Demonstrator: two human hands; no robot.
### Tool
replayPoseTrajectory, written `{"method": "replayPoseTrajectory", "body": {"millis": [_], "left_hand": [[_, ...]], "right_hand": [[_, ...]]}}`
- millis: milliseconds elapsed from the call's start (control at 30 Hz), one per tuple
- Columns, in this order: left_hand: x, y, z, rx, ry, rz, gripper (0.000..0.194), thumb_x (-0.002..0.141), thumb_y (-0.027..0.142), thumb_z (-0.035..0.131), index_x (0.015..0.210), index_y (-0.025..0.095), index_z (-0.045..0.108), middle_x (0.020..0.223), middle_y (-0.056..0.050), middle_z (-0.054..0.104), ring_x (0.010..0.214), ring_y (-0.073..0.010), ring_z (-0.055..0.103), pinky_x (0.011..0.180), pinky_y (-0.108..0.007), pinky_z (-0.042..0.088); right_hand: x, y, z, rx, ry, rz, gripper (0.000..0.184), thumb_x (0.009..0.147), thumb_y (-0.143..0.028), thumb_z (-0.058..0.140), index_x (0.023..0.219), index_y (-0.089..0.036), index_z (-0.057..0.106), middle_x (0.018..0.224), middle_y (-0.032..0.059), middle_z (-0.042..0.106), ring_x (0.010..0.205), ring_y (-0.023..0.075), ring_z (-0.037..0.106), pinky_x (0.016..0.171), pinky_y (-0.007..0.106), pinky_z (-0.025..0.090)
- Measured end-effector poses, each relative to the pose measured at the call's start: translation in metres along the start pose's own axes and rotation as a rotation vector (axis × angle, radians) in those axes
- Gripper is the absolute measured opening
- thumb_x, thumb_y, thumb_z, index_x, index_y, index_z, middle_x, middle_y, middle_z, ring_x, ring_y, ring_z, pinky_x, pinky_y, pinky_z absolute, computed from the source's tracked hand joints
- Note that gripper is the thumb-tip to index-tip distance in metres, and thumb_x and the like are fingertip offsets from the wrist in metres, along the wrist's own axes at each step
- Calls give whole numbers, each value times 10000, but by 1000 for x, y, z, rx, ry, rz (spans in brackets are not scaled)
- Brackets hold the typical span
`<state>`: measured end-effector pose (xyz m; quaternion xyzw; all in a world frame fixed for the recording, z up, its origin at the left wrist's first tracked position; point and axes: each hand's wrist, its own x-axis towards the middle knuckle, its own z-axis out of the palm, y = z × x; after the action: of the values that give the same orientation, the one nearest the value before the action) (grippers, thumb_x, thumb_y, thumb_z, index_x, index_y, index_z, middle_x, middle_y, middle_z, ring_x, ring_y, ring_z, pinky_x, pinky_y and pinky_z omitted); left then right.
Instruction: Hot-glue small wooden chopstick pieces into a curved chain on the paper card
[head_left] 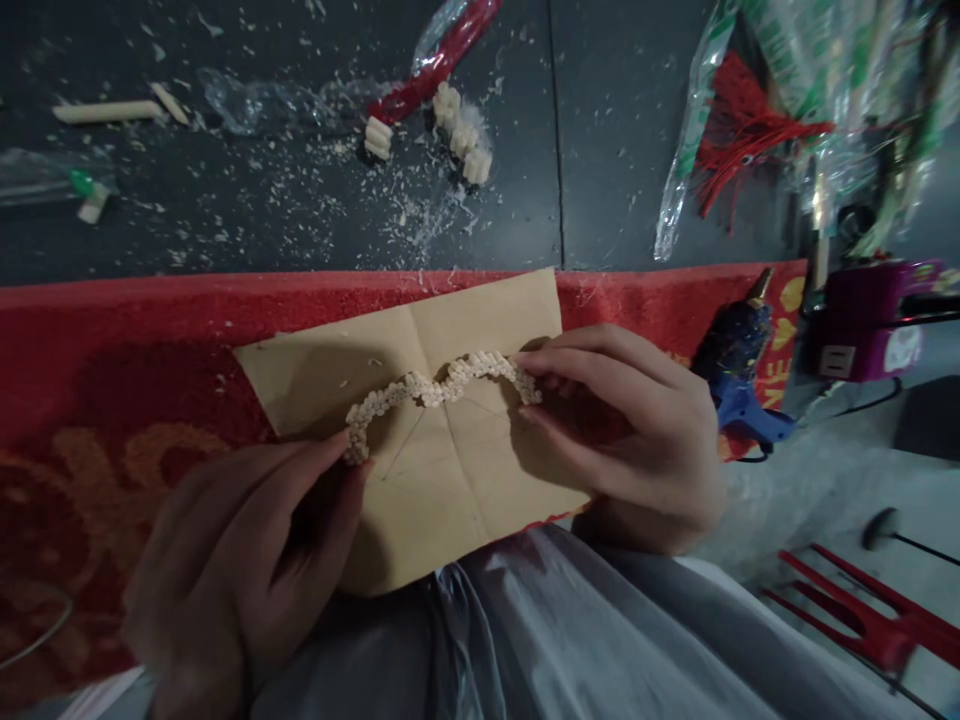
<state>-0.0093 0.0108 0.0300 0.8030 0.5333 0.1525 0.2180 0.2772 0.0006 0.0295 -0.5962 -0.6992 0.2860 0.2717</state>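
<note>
A wavy strip made of short cream-coloured stick pieces (435,388) lies over a creased brown sheet of paper (442,480) marked with thin pencil lines. My left hand (232,570) pinches the strip's left end between thumb and fingers. My right hand (622,430) pinches its right end, fingers curled. The paper rests on a red mat (112,350) and partly over my grey-clad lap (540,640).
A blue glue gun (739,370) lies right of my right hand. Beyond the mat, the dark floor holds cut stick bundles (461,135), shavings, a loose stick (109,110) and plastic wrappers with red items (739,130). A purple device (870,320) and a red frame (862,620) sit at right.
</note>
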Motion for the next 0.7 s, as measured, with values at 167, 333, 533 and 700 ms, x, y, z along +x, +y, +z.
{"method": "replayPoseTrajectory", "body": {"millis": [167, 333, 533, 700], "left_hand": [[-1, -2, 3, 0, 27, 28, 451, 980, 267, 691, 1392, 443, 640, 1007, -29, 794, 852, -289, 738, 847, -499, 570], [2, -5, 7, -20, 91, 99, 185, 973, 237, 729, 1157, 245, 707, 953, -61, 794, 808, -228, 719, 837, -405, 533], [5, -3, 8, -13, 95, 125, 189, 975, 201, 728, 1164, 204, 714, 951, -78, 788, 819, -222, 709, 861, -382, 531], [2, -5, 8, -15, 98, 134, 187, 966, 209, 736, 1152, 193, 726, 959, -90, 801, 815, -232, 726, 843, -394, 545]], "right_hand": [[1, -1, 0, -11, 6, -4, 277, 946, -155, 721, 1186, -291, 752, 1122, 72, 787, 1027, 222, 772, 906, 340, 675], [1, 2, 0, -26, 12, -41, 261, 940, -157, 726, 1184, -246, 751, 1123, 71, 785, 1011, 214, 772, 878, 333, 682], [2, 3, 0, -15, 18, -64, 268, 933, -132, 724, 1188, -214, 736, 1090, 67, 776, 1004, 180, 762, 885, 295, 673], [2, 3, 1, -21, 14, -59, 266, 934, -151, 722, 1180, -251, 737, 1088, 59, 779, 985, 198, 770, 850, 330, 686]]}}
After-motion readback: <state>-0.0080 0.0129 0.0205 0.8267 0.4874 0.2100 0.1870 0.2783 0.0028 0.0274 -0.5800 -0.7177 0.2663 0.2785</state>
